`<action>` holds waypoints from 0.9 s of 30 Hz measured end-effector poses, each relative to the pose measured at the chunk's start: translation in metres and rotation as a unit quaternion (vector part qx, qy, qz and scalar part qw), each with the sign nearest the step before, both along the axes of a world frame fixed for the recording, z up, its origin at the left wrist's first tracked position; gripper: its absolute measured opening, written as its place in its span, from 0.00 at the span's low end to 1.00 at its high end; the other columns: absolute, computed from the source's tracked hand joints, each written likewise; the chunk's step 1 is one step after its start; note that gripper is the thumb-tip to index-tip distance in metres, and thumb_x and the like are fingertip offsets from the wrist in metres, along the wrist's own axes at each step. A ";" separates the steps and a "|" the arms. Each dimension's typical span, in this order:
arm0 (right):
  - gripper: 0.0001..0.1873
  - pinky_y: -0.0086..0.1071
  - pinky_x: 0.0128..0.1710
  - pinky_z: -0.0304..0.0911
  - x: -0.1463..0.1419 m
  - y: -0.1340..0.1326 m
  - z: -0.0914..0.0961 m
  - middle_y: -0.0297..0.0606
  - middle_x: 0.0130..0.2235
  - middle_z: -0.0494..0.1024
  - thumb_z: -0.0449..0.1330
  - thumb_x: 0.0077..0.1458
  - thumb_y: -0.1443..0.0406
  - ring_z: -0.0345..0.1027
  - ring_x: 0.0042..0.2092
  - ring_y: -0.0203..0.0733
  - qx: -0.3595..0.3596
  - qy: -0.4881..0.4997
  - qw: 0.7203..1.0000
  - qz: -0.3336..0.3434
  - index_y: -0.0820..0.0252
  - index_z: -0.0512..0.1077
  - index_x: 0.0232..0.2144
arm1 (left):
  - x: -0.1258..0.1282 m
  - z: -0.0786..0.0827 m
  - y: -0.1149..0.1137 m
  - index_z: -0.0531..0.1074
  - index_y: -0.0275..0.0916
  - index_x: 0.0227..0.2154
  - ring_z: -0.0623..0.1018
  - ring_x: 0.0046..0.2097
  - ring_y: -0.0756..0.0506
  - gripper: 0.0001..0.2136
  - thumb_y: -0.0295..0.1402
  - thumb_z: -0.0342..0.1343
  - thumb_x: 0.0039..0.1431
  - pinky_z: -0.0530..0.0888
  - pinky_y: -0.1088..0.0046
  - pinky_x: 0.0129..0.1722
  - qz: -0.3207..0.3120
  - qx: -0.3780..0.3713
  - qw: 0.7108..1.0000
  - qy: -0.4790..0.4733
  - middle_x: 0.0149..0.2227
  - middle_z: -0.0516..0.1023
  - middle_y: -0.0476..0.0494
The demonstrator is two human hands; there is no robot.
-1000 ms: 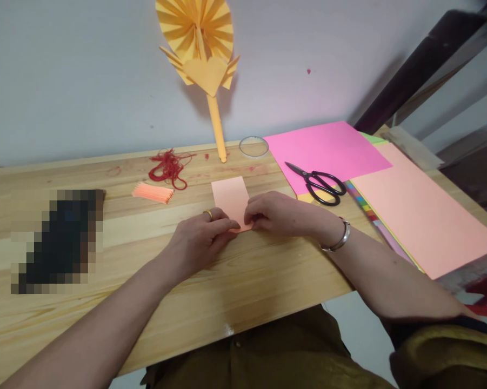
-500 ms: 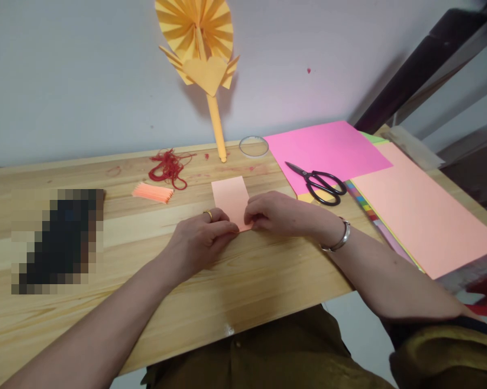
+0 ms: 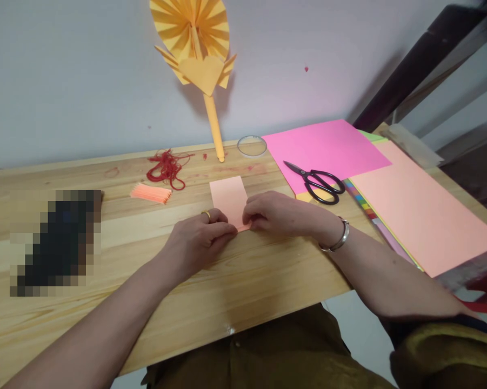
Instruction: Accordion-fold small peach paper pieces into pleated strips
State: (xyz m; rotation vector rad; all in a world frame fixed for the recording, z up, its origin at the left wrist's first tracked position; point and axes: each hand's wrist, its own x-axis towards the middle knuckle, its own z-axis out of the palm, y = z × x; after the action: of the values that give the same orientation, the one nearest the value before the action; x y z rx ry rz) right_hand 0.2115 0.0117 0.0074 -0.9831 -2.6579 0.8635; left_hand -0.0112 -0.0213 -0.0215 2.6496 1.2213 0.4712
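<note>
A small sheet of peach paper (image 3: pixel 228 197) lies on the wooden table, its near edge folded up in a narrow strip. My left hand (image 3: pixel 200 232), with a ring on one finger, pinches the left end of that edge between thumb and fingers. On the right end, my right hand (image 3: pixel 269 213) has its fingers curled onto the same edge, closed on the paper. Both fingertips hide parts of the fold. Left of the sheet, a pleated strip of peach paper (image 3: pixel 151 193) rests beside a tangle of red thread (image 3: pixel 168 167).
Black-handled scissors (image 3: pixel 322 183) lie on a pink sheet (image 3: pixel 328 146) to the right. Larger peach sheets (image 3: pixel 425 210) stack farther right. A yellow paper fan (image 3: pixel 206 75) leans on the wall near a clear ring (image 3: pixel 252 146). A pixelated dark object (image 3: pixel 60 240) lies left.
The folded strip along the paper's near edge shows slightly more. Both hands keep nearly the same grip, and the whole view has shifted a little.
</note>
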 end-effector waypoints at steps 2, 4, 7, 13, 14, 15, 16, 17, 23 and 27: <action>0.10 0.29 0.35 0.56 0.000 0.001 0.003 0.36 0.34 0.76 0.53 0.51 0.73 0.65 0.35 0.35 -0.002 0.015 1.000 -0.014 0.61 0.74 0.32 | 0.000 0.000 0.000 0.77 0.48 0.33 0.74 0.31 0.51 0.10 0.36 0.50 0.59 0.68 0.75 0.29 -0.002 0.010 1.000 0.000 0.36 0.76 0.50; 0.11 0.29 0.35 0.56 0.000 0.002 0.007 0.36 0.34 0.76 0.53 0.53 0.73 0.65 0.36 0.35 0.002 0.043 0.998 -0.055 0.61 0.74 0.33 | 0.000 -0.001 0.000 0.77 0.48 0.33 0.74 0.30 0.52 0.09 0.36 0.51 0.59 0.68 0.75 0.29 -0.004 0.014 1.000 -0.006 0.36 0.76 0.50; 0.08 0.28 0.34 0.56 -0.001 0.003 0.007 0.35 0.33 0.75 0.54 0.53 0.72 0.64 0.35 0.34 0.017 0.077 0.990 -0.116 0.63 0.73 0.32 | 0.000 0.000 -0.001 0.77 0.47 0.33 0.74 0.29 0.52 0.08 0.35 0.52 0.58 0.69 0.76 0.29 -0.017 0.008 0.999 -0.028 0.36 0.75 0.50; 0.10 0.29 0.35 0.53 -0.008 0.000 -0.005 0.35 0.30 0.72 0.53 0.49 0.76 0.60 0.35 0.35 0.062 0.055 0.996 -0.042 0.62 0.71 0.24 | 0.000 0.007 -0.001 0.76 0.42 0.35 0.74 0.31 0.51 0.10 0.29 0.50 0.56 0.69 0.75 0.29 -0.044 -0.027 0.998 -0.045 0.37 0.75 0.46; 0.09 0.30 0.35 0.53 -0.010 -0.001 -0.006 0.35 0.30 0.72 0.53 0.50 0.75 0.60 0.35 0.36 0.064 0.051 0.996 -0.032 0.61 0.72 0.25 | 0.000 0.008 -0.001 0.76 0.42 0.36 0.74 0.31 0.50 0.11 0.27 0.49 0.55 0.70 0.75 0.29 -0.044 -0.031 0.998 -0.042 0.37 0.75 0.46; 0.09 0.30 0.36 0.53 -0.011 -0.002 -0.007 0.35 0.30 0.73 0.54 0.50 0.75 0.59 0.36 0.37 0.067 0.047 0.996 -0.024 0.61 0.72 0.25 | -0.001 0.008 -0.001 0.76 0.43 0.36 0.74 0.32 0.50 0.12 0.26 0.49 0.54 0.70 0.74 0.30 -0.043 -0.034 0.998 -0.040 0.37 0.75 0.46; 0.09 0.30 0.36 0.54 -0.013 -0.004 -0.008 0.36 0.30 0.73 0.54 0.51 0.74 0.59 0.36 0.37 0.071 0.045 0.996 -0.019 0.61 0.72 0.26 | -0.001 0.008 -0.001 0.76 0.43 0.36 0.74 0.32 0.50 0.13 0.26 0.49 0.54 0.70 0.74 0.30 -0.042 -0.037 0.998 -0.039 0.37 0.75 0.46; 0.08 0.30 0.36 0.54 -0.014 -0.004 -0.008 0.36 0.30 0.73 0.54 0.51 0.74 0.59 0.37 0.38 0.076 0.042 0.996 -0.016 0.61 0.72 0.26 | -0.002 0.007 -0.001 0.76 0.43 0.37 0.74 0.32 0.49 0.13 0.25 0.48 0.54 0.70 0.74 0.30 -0.041 -0.038 0.998 -0.039 0.37 0.75 0.46; 0.07 0.30 0.37 0.54 -0.015 -0.005 -0.010 0.36 0.31 0.73 0.55 0.52 0.72 0.59 0.39 0.39 0.069 0.035 0.997 -0.022 0.61 0.72 0.26 | -0.003 0.004 -0.001 0.76 0.44 0.37 0.74 0.32 0.50 0.13 0.27 0.49 0.54 0.70 0.74 0.30 -0.046 -0.052 0.996 -0.049 0.38 0.75 0.47; 0.07 0.29 0.37 0.54 -0.015 -0.005 -0.010 0.35 0.31 0.74 0.54 0.51 0.73 0.59 0.39 0.38 0.053 0.031 0.998 -0.022 0.61 0.71 0.27 | -0.004 0.004 0.002 0.77 0.44 0.36 0.74 0.32 0.50 0.14 0.25 0.49 0.52 0.70 0.74 0.30 -0.043 -0.072 0.994 -0.073 0.37 0.75 0.47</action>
State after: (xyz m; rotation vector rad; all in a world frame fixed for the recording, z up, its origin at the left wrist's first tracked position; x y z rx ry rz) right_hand 0.1966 0.0069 -0.0027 -0.9695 -2.5911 0.7240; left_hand -0.0151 -0.0196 -0.0174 2.4864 1.0536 0.5317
